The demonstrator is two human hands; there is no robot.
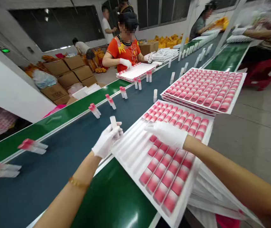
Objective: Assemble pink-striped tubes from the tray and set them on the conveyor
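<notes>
My left hand (pixel 107 140), in a white glove, grips a pale tube (pixel 113 123) upright at the near edge of a white moulded tray (pixel 129 150). My right hand (pixel 167 134), also gloved, lies flat across the tray, above the rows of pink-and-white tubes (pixel 166 171) and with nothing in its fingers. The tray's left side shows bare grooves, and the tubes fill its right side. Just left of my left hand, pink-capped tubes (pixel 32 146) lie in pairs on a dark teal conveyor belt (pixel 54 171).
A stack of full trays (pixel 239 93) stands beyond my hands, beside the belt. A green strip (pixel 113 196) edges the belt. Across it, a gloved co-worker (pixel 126 53) handles a white tray (pixel 135 71). Cardboard boxes (pixel 66 79) stand at the back left.
</notes>
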